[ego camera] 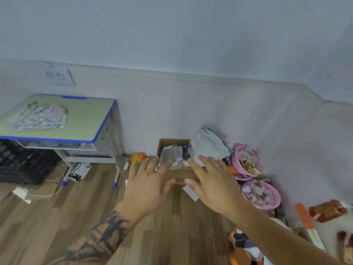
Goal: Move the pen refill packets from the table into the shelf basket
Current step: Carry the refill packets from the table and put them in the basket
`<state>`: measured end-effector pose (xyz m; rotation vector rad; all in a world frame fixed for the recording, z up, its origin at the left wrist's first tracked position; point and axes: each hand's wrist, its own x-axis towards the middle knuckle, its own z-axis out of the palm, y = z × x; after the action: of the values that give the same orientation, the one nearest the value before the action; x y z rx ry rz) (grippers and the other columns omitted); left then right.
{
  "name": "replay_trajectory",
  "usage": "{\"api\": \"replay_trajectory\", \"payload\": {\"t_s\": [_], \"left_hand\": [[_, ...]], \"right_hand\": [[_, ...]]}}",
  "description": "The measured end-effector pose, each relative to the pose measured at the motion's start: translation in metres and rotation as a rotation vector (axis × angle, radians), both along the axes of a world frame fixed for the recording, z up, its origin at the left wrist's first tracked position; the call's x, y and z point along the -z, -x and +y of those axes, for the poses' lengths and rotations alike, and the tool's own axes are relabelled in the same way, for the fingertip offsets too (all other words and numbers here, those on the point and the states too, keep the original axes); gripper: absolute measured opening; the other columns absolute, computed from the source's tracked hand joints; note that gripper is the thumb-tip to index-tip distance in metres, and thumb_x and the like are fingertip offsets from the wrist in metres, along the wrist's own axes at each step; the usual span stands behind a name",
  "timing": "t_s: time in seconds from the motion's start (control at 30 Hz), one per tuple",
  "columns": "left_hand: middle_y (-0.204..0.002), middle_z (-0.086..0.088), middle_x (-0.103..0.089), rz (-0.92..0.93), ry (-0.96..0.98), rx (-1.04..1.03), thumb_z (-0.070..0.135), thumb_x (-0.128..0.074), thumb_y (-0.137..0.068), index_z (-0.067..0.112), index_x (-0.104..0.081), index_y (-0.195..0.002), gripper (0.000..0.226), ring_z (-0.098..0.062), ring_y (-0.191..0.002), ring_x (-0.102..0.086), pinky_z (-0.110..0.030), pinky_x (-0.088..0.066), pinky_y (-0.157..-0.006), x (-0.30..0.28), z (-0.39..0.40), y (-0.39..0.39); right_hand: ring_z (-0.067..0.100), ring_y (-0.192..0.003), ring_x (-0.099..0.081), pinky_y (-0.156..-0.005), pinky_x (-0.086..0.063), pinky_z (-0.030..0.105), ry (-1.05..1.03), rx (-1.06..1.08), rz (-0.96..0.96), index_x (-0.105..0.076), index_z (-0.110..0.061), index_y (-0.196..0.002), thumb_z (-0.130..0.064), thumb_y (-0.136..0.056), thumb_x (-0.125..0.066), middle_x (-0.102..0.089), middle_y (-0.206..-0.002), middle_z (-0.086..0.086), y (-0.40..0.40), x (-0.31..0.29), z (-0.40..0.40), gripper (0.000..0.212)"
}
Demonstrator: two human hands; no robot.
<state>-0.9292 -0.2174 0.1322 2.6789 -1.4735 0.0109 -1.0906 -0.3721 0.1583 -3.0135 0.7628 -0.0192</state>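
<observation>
The pen refill packets [41, 117] lie in a loose, overlapping spread on the green counter [84, 121] with the blue edge, in the left middle of the frame. Nothing touches them. They are blurred, so a count is not possible.

Both hands are well apart from that pile, stretched forward at the centre of the frame. The left hand [148, 185] has its fingers straight and spread, released, holding nothing. The right hand [212, 185], a ring on one finger, is likewise released with fingers extended and nothing in its grip. Both hover in front of an open cardboard box [168, 146] standing on the wooden floor [63, 217] by the wall; whether the fingertips touch the box cannot be told.

No shelf basket shows plainly. A dark mesh crate [17, 159] sits under the counter at the left edge, and two pink baskets [248, 161] full of small items stand right of the box; which of these, if any, is the target cannot be told.

By my judgement the task is at a between-trips or starting point: empty hands, packets not yet picked up. The next move calls for turning toward the left of the frame, reaching over the counter, and gathering a manageable stack, since flat, slippery packets are likely to slide apart if pinched loosely.
</observation>
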Motion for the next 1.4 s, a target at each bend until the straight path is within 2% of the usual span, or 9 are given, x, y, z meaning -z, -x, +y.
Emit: {"api": "replay_trajectory", "payload": {"t_s": [0.23, 0.37, 0.63, 0.8, 1.0, 1.17, 1.3, 1.4], "left_hand": [[-0.156, 0.0, -0.046, 0.045, 0.023, -0.106, 0.067, -0.031, -0.095, 0.043, -0.04, -0.151, 0.061, -0.029, -0.141, -0.044, -0.059, -0.028, -0.115, 0.004, 0.089, -0.119], [-0.158, -0.001, -0.042, 0.062, 0.039, -0.188, 0.065, -0.031, -0.098, 0.043, -0.034, -0.154, 0.061, -0.029, -0.144, -0.04, -0.059, -0.025, -0.117, 0.003, 0.132, -0.168], [-0.163, -0.001, -0.033, 0.125, 0.036, -0.38, 0.066, -0.028, -0.1, 0.045, -0.028, -0.154, 0.058, -0.027, -0.149, -0.03, -0.058, -0.018, -0.121, 0.016, 0.193, -0.251], [-0.164, -0.002, -0.032, 0.142, 0.016, -0.505, 0.066, -0.03, -0.102, 0.043, -0.03, -0.155, 0.058, -0.028, -0.151, -0.029, -0.058, -0.016, -0.123, 0.019, 0.22, -0.308], [-0.166, -0.001, -0.028, 0.129, -0.018, -0.631, 0.066, -0.029, -0.102, 0.044, -0.026, -0.157, 0.06, -0.028, -0.153, -0.025, -0.056, -0.015, -0.123, 0.011, 0.232, -0.406], [-0.168, -0.001, -0.024, 0.171, -0.024, -0.697, 0.064, -0.03, -0.103, 0.044, -0.023, -0.158, 0.059, -0.027, -0.155, -0.02, -0.055, -0.009, -0.123, -0.001, 0.222, -0.494], [-0.171, -0.001, -0.016, 0.199, -0.044, -0.707, 0.065, -0.029, -0.104, 0.044, -0.019, -0.16, 0.06, -0.028, -0.157, -0.014, -0.058, -0.006, -0.125, 0.002, 0.205, -0.568], [-0.171, -0.001, -0.016, 0.225, -0.058, -0.718, 0.066, -0.028, -0.103, 0.045, -0.016, -0.16, 0.061, -0.028, -0.158, -0.014, -0.057, -0.007, -0.126, 0.011, 0.198, -0.609]], "right_hand": [[0.026, -0.151, -0.035, -0.124, -0.028, 0.047, -0.043, -0.104, 0.035, -0.03, -0.035, -0.159, -0.072, -0.098, -0.011, -0.037, -0.164, 0.005, -0.145, 0.008, 0.077, 0.073], [0.027, -0.146, -0.042, -0.12, -0.034, 0.048, -0.052, -0.171, 0.039, -0.034, -0.033, -0.158, -0.07, -0.101, -0.018, -0.045, -0.159, 0.006, -0.209, 0.014, 0.108, 0.07], [0.024, -0.147, -0.04, -0.121, -0.032, 0.042, -0.048, -0.357, 0.091, -0.026, -0.036, -0.159, -0.069, -0.103, -0.018, -0.041, -0.161, 0.002, -0.328, 0.036, 0.146, 0.065], [0.025, -0.148, -0.039, -0.121, -0.034, 0.045, -0.131, -0.423, 0.099, -0.025, -0.036, -0.159, -0.07, -0.101, -0.015, -0.04, -0.161, 0.002, -0.411, 0.051, 0.161, 0.067], [0.025, -0.153, -0.03, -0.125, -0.027, 0.044, -0.203, -0.534, 0.095, -0.016, -0.041, -0.161, -0.073, -0.101, -0.016, -0.027, -0.168, 0.0, -0.538, 0.059, 0.169, 0.068], [0.021, -0.153, -0.028, -0.124, -0.023, 0.039, -0.241, -0.588, 0.072, -0.016, -0.04, -0.162, -0.068, -0.103, -0.02, -0.025, -0.169, -0.002, -0.634, 0.047, 0.17, 0.065], [0.024, -0.149, -0.038, -0.121, -0.03, 0.041, -0.262, -0.58, 0.041, -0.025, -0.038, -0.161, -0.076, -0.091, -0.001, -0.036, -0.164, 0.001, -0.705, 0.056, 0.161, 0.083], [0.026, -0.141, -0.049, -0.116, -0.039, 0.043, -0.286, -0.562, 0.03, -0.035, -0.036, -0.157, -0.078, -0.093, 0.001, -0.047, -0.157, 0.002, -0.749, 0.071, 0.155, 0.085]]}}
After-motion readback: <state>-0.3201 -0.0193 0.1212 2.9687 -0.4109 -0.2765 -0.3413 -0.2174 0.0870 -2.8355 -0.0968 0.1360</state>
